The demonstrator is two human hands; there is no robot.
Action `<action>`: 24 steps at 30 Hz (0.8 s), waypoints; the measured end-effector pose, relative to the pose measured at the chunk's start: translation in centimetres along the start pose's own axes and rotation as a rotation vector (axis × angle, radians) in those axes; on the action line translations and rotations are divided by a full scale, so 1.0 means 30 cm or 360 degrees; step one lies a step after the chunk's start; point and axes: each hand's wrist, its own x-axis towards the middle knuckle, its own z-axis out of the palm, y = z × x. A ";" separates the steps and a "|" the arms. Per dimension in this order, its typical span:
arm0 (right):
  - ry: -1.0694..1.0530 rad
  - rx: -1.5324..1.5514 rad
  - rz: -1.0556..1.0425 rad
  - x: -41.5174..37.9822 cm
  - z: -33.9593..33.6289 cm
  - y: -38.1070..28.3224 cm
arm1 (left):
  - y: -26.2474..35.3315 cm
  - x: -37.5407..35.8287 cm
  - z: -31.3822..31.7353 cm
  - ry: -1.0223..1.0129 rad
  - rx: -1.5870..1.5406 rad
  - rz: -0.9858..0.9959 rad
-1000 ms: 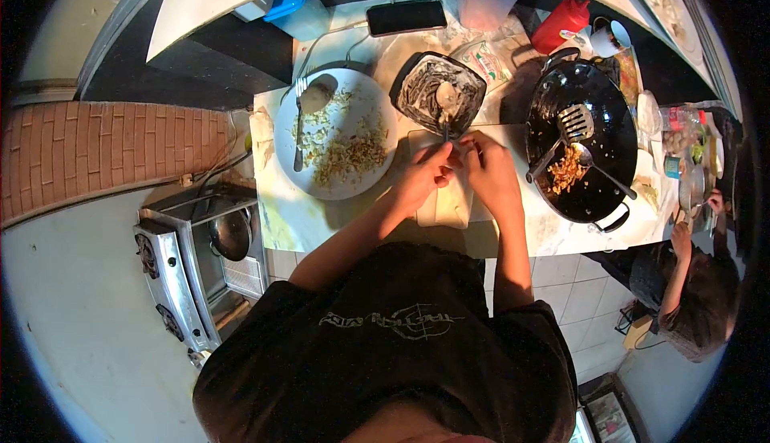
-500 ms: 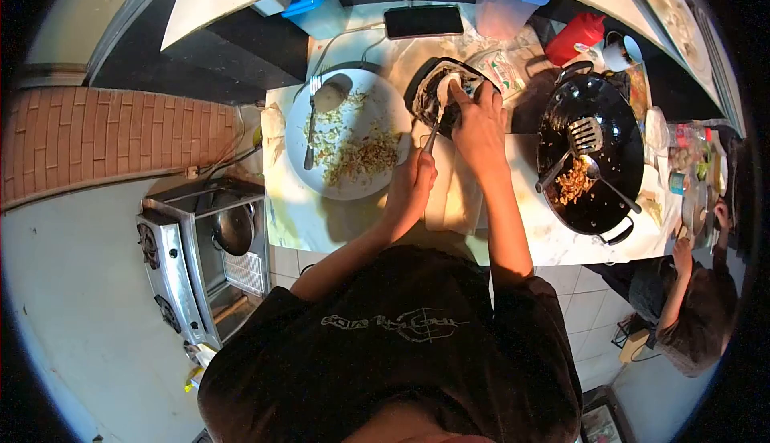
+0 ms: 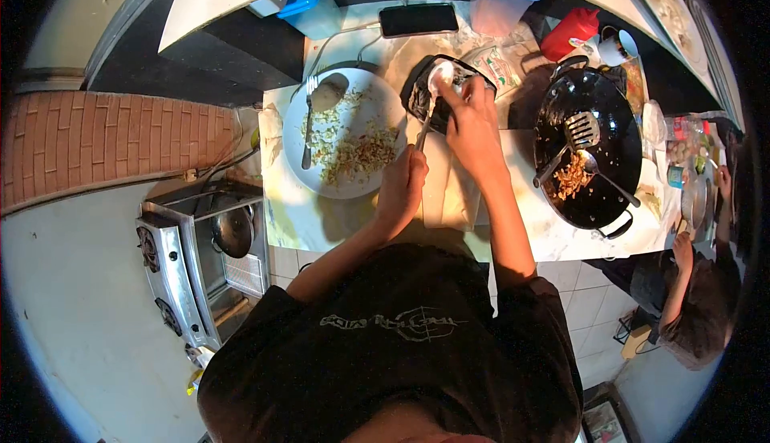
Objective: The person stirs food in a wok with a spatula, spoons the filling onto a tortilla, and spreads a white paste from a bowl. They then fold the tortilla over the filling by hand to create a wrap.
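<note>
My left hand [image 3: 403, 186] is closed around the handle of a metal spoon [image 3: 423, 127]. The spoon's bowl carries something white over a black container [image 3: 415, 104]. My right hand [image 3: 475, 126] reaches over the container, an extended finger at the spoon's bowl; its other fingers are partly curled, and whether they hold anything is hidden. Left of my hands is a large white plate [image 3: 353, 190] with chopped food and a fork [image 3: 308, 126]. On the right, a black wok [image 3: 597, 98] holds a slotted spatula [image 3: 583, 130], another spoon [image 3: 616, 184] and browned food pieces [image 3: 573, 178].
A phone [image 3: 418, 20] lies behind the black container, near blue-lidded boxes [image 3: 505, 10]. A red bottle [image 3: 570, 34] and a cup [image 3: 618, 46] stand behind the wok. Another person [image 3: 694, 306] works at the far right. A metal stove [image 3: 172, 258] stands left.
The spoon's bowl has risen slightly and shifted left, with my left hand moving a little left and down. My right hand's finger still reaches to the bowl.
</note>
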 end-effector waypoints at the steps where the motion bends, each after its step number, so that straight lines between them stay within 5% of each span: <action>1: 0.0096 -0.0105 0.0039 0.006 -0.007 -0.003 | -0.007 -0.001 -0.005 -0.0016 -0.0003 0.0032; 7: 0.0155 0.0311 -0.0056 -0.006 -0.007 0.001 | -0.004 -0.004 -0.016 -0.0001 0.0059 -0.0003; 12: 0.0271 0.0042 0.0117 -0.012 -0.017 -0.019 | 0.019 -0.009 -0.022 0.0007 0.0153 0.0069; 16: 0.0308 0.0699 0.0040 -0.028 0.003 0.020 | 0.007 -0.012 -0.032 0.0015 0.0037 0.0112; 19: 0.0108 0.1901 0.0722 -0.043 -0.035 0.018 | 0.024 -0.024 -0.056 0.0012 0.0073 0.0127; 24: 0.0403 0.1000 0.0252 -0.050 -0.028 -0.022 | 0.056 -0.055 -0.094 -0.0009 0.0115 0.0263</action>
